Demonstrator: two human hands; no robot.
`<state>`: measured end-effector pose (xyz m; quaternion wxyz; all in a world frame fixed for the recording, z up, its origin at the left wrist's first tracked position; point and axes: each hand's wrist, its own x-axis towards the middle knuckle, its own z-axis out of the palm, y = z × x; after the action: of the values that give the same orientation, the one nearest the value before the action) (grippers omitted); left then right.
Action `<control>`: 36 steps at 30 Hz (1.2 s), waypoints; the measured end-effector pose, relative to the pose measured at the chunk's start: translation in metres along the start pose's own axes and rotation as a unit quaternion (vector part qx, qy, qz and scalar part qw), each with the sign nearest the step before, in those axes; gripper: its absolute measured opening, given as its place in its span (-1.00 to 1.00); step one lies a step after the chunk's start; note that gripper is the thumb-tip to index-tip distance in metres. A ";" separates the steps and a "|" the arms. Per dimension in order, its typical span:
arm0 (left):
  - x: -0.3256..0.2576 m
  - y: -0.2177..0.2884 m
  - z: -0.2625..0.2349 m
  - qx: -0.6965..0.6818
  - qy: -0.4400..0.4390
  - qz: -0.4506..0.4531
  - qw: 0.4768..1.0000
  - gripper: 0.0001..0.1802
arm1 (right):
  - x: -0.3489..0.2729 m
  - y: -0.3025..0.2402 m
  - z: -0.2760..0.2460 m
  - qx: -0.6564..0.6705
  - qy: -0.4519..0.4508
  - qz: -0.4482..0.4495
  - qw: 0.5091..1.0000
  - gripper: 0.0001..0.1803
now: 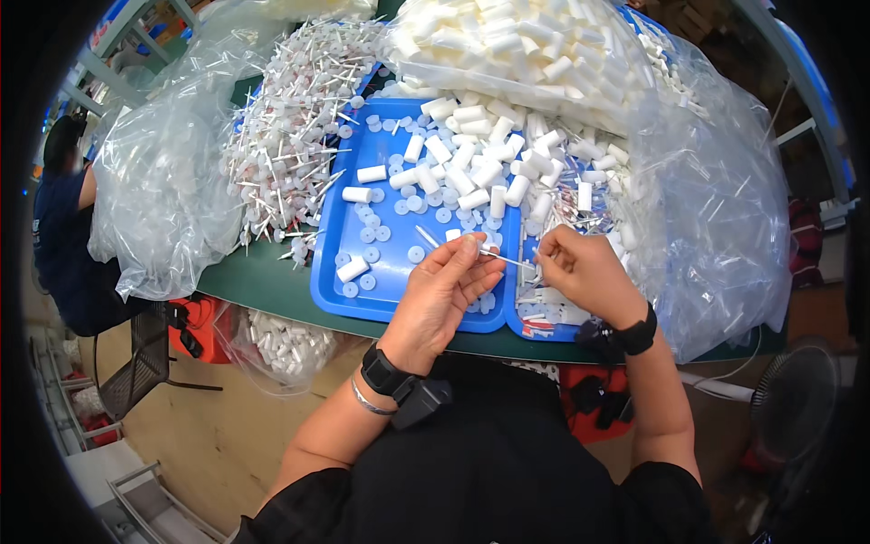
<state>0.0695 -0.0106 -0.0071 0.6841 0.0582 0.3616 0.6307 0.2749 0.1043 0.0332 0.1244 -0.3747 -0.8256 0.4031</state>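
Observation:
Over the front of a blue tray point(385, 283), my left hand point(437, 286) pinches a thin white stick point(512, 261) between thumb and fingers. The stick slants down to the right and meets the fingertips of my right hand point(584, 269), which is closed in a pinch at that end. Another slim pale piece point(426, 237) pokes out left of my left fingertips; I cannot tell whether it is the same stick. Around my hands lie small translucent discs point(416, 254) and white foam-like cylinders point(352, 268). A second blue tray point(553, 334) with mixed small parts sits beneath my right hand.
A heap of white sticks with discs on them point(290, 127) rises left of the tray. Behind stands a big bag of white cylinders point(526, 45). Clear plastic bags point(168, 190) flank both sides. A person point(68, 227) sits far left; a fan point(797, 399) stands right.

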 end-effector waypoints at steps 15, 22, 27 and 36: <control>0.001 -0.004 0.011 0.014 0.012 0.008 1.000 -0.64 | -0.037 -0.007 0.012 0.066 0.127 -0.065 0.988 -0.85; 0.001 -0.008 0.010 0.016 0.002 0.003 1.000 -0.67 | -0.034 -0.010 0.012 -0.036 0.156 -0.157 0.975 -0.84; -0.002 -0.017 0.014 0.020 -0.024 -0.030 0.999 -0.60 | -0.029 -0.021 0.018 0.125 0.093 -0.046 0.987 -0.88; -0.002 -0.014 0.002 0.045 -0.061 -0.041 0.996 -0.61 | -0.025 -0.032 0.024 0.230 -0.034 0.089 0.968 -0.76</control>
<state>0.0829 -0.0145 -0.0122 0.7265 0.1120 0.3493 0.5811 0.2632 0.0598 0.0449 0.1422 -0.3942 -0.6776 0.6044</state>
